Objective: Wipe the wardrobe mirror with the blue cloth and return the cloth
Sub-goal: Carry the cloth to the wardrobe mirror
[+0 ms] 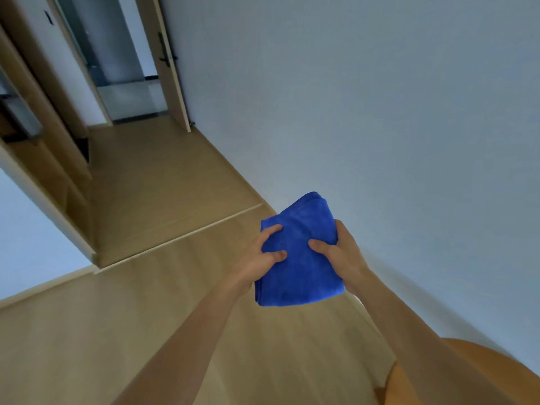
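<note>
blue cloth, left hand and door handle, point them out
blue cloth [301, 273], head view, middle of its folded face
left hand [257, 260], head view, back of the hand
door handle [166, 58], head view, its dark plate

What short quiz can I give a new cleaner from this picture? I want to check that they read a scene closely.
1. True or false: the left hand and the right hand both grip the folded blue cloth.
2. Pick one. Below the cloth lies: A) a light wooden floor; B) a tiled sink; C) a glass table.
3. Fill the gap: the door with the dark handle, at the far end of the room, stands ____.

Key: 1 true; 2 A; 3 open.
</note>
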A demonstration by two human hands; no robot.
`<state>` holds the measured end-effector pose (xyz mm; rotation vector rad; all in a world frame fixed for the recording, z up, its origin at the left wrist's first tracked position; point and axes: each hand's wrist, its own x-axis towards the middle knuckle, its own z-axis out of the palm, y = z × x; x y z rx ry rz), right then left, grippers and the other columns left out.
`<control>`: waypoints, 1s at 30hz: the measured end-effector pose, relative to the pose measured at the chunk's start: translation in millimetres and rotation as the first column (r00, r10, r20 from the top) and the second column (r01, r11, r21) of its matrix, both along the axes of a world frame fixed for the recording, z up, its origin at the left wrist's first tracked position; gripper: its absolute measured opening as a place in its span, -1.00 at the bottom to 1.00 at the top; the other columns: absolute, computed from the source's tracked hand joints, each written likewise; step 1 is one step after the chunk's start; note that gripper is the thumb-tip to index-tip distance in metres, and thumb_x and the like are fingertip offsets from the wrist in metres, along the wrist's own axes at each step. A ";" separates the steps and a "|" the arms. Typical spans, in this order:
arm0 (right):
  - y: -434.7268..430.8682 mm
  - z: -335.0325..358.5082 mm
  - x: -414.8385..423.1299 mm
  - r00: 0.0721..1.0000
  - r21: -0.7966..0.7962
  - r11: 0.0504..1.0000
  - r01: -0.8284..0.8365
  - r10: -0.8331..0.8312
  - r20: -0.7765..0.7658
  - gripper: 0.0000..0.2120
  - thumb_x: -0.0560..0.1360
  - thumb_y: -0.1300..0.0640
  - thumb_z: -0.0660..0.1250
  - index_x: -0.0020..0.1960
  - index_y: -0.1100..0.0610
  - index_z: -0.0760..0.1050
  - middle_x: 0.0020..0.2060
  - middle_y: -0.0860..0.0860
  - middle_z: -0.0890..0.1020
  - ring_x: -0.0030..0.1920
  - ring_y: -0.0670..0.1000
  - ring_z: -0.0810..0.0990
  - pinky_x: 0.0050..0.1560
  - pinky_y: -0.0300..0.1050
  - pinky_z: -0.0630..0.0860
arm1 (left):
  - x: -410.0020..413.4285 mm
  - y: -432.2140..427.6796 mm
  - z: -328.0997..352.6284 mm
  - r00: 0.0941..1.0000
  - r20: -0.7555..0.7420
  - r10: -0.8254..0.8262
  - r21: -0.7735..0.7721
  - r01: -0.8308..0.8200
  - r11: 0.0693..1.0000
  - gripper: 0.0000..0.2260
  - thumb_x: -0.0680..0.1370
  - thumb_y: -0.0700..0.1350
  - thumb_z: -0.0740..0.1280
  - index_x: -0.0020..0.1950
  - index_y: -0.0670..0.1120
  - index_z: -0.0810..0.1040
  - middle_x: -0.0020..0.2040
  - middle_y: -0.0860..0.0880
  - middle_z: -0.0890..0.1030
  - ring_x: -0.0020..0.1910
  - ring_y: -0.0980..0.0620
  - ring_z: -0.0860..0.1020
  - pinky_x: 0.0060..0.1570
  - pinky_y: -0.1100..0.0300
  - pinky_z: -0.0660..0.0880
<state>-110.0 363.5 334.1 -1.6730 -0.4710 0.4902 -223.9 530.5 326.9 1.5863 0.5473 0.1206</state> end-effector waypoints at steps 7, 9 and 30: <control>61.6 -4.5 13.8 0.992 0.038 0.991 -0.125 0.126 -0.025 -0.62 0.39 0.04 0.40 0.20 -0.08 0.50 0.11 -0.12 0.67 0.08 -0.11 0.67 -0.02 -0.14 0.57 | -9.2 38.0 5.1 0.962 0.048 0.268 0.132 -0.272 0.953 -0.58 0.55 -0.17 0.46 0.29 0.26 0.55 0.27 0.16 0.57 0.20 0.12 0.58 0.26 0.05 0.57; 75.2 -8.2 25.3 0.988 0.019 0.988 -0.156 0.157 -0.018 -0.62 0.40 -0.01 0.39 0.21 -0.10 0.49 0.12 -0.12 0.66 0.11 -0.08 0.66 0.02 -0.08 0.59 | -3.6 45.8 3.4 0.947 0.050 0.317 0.162 -0.320 0.933 -0.58 0.54 -0.14 0.47 0.28 0.28 0.54 0.27 0.16 0.57 0.21 0.09 0.58 0.25 0.03 0.58; 214.4 -1.5 147.1 0.909 -0.066 0.907 -0.415 0.417 0.018 -0.75 0.56 0.05 0.38 0.23 -0.09 0.50 0.08 -0.14 0.66 0.11 -0.08 0.64 0.10 -0.05 0.57 | 87.6 138.6 -3.6 0.736 0.077 0.672 0.171 -0.674 0.719 -0.48 0.53 0.00 0.50 0.44 0.17 0.41 0.27 0.14 0.56 0.16 0.12 0.59 0.18 0.08 0.58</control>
